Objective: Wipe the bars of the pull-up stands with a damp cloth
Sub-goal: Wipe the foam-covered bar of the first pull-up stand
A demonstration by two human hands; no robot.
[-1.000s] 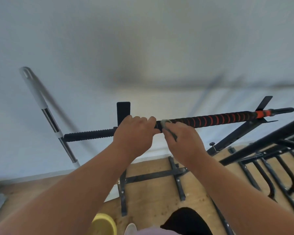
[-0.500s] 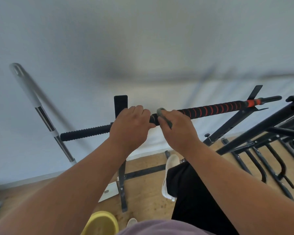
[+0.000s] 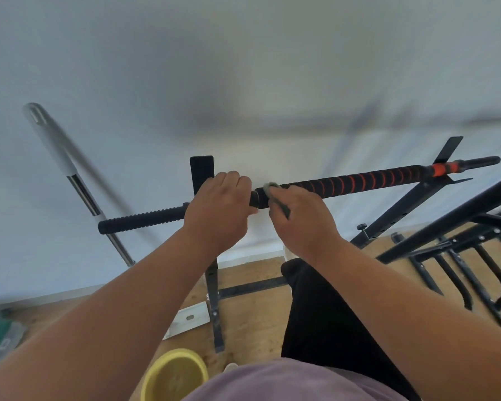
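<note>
The long black horizontal pull-up bar (image 3: 344, 183) with orange spiral stripes on its foam grip runs across the middle of the view, in front of the white wall (image 3: 243, 68). A small grey-green damp cloth (image 3: 272, 188) is wrapped over the bar just left of the striped grip. The right hand (image 3: 300, 218) curls over the bar, gripping the cloth against it. The left hand (image 3: 219, 208) sits just beside it, fingers curled around the bar near the black upright post (image 3: 202, 172). Past that hand, the black ribbed end grip (image 3: 141, 221) sticks out to the left. A silver and white pole (image 3: 70, 175) leans on the wall. Below, on the wooden floor (image 3: 249, 319), stands a round yellow bowl (image 3: 174, 374). More black metal frames (image 3: 460, 250) fill the right side
</note>
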